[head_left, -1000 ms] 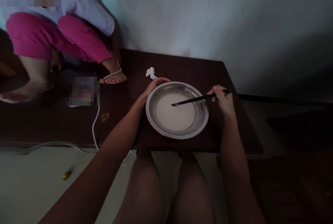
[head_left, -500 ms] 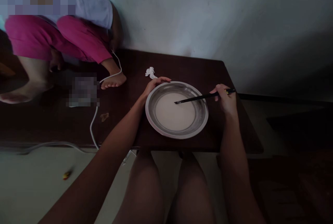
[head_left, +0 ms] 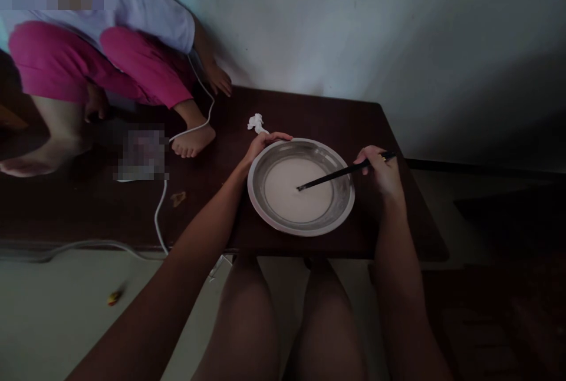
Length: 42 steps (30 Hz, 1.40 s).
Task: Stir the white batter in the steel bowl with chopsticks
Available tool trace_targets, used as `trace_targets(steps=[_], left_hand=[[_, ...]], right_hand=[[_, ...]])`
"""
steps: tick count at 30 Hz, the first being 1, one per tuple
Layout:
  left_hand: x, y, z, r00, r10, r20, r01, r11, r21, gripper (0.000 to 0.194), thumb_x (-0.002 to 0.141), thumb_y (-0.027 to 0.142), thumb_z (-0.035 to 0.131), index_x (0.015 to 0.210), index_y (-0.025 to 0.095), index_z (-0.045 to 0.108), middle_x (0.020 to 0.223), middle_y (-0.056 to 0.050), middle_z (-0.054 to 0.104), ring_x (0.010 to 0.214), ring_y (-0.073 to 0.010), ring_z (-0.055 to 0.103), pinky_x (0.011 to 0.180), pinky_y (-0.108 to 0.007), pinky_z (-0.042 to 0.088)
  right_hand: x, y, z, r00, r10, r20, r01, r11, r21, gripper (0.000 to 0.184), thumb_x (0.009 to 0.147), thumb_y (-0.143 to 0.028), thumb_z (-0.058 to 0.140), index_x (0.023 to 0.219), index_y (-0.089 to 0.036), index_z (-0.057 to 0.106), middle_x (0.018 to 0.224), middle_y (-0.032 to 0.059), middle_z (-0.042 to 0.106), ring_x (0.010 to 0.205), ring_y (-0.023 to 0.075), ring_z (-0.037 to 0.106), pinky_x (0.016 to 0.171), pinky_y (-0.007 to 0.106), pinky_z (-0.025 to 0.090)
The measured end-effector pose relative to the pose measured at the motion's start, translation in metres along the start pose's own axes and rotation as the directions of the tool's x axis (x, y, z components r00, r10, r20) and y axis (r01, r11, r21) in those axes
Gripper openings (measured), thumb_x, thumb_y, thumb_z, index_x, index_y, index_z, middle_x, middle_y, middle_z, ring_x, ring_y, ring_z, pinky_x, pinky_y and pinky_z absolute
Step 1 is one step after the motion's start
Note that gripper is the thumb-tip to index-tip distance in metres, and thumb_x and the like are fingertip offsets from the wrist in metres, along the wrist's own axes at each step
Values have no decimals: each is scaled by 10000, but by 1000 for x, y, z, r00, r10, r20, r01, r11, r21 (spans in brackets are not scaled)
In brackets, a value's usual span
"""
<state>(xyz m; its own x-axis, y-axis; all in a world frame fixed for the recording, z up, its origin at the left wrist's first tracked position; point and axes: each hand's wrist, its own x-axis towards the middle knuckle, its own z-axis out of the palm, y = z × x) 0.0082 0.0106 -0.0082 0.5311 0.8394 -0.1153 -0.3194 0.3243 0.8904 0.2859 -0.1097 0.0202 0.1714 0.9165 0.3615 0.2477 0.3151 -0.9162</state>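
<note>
A round steel plate (head_left: 342, 204) holding a pale white liquid (head_left: 292, 192) rests near the front edge of a dark wooden table (head_left: 309, 112). My left hand (head_left: 262, 144) curls over the plate's far left rim and grips it. My right hand (head_left: 381, 170) is closed on a pair of black chopsticks (head_left: 336, 174) at the plate's right side. The chopstick tips sit in the liquid near the plate's middle.
A crumpled white tissue (head_left: 256, 123) lies just behind the plate. Another person in pink trousers (head_left: 132, 68) squats on the table at the left, one foot (head_left: 192, 142) near a white cable (head_left: 159, 216) that trails off the edge. My knees show below the table.
The chopstick tips have swept down and toward me within the liquid. The other person's hand has come down onto the table's back edge, and the white cable has shifted.
</note>
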Motion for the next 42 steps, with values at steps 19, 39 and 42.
trace_targets(steps=[19, 39, 42], left_hand=[[0, 0, 0, 1000, 7, 3, -7, 1000, 1, 344, 754, 234, 406, 853, 117, 714, 821, -77, 724, 770, -185, 658, 793, -291, 504], [0, 0, 0, 1000, -17, -17, 17, 1000, 0, 393, 832, 238, 370, 913, 98, 728, 853, -80, 740, 815, -186, 675, 814, -282, 519], [1, -1, 1, 1000, -1, -24, 0, 1000, -22, 393, 841, 248, 383, 953, 93, 726, 918, -87, 742, 857, -193, 682, 859, -298, 514]], right_hand=[[2, 2, -3, 993, -18, -115, 17, 1000, -14, 444, 845, -564, 586, 578, -215, 655, 514, -16, 551, 487, 101, 468, 531, 270, 375], [2, -1, 0, 999, -6, -46, 2, 998, -70, 401, 839, -558, 600, 639, -224, 693, 522, -21, 549, 522, 104, 495, 558, 267, 402], [2, 1, -4, 993, -9, -119, 8, 1000, -12, 435, 842, -555, 595, 577, -214, 652, 518, -19, 549, 477, 92, 454, 510, 263, 371]])
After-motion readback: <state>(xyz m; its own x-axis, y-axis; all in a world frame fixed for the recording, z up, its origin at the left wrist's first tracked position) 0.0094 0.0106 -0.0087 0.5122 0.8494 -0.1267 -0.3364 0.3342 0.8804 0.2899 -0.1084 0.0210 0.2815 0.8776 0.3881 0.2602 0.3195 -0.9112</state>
